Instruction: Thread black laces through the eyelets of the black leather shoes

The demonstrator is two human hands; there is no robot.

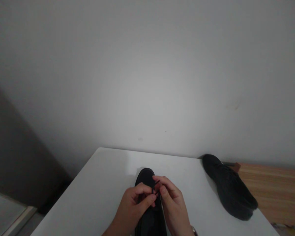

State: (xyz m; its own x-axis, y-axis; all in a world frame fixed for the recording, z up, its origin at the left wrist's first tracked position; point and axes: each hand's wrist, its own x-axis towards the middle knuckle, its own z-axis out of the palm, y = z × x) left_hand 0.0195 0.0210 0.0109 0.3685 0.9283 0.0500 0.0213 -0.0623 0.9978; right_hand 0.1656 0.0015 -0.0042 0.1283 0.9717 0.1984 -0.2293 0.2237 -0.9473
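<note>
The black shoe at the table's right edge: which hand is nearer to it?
Right. The right hand pinches the laces of the middle shoe, apart from the black shoe off to its right; the left hand pinches the same laces, farther left.

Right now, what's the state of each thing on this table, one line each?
Near shoe: upright on the table, toe away, under both hands.
Lace: pinched by both hands; knotted or not, cannot tell.
Left hand: shut on the lace.
Right hand: shut on the lace.
Other shoe: at the table's right edge, untouched.
</note>
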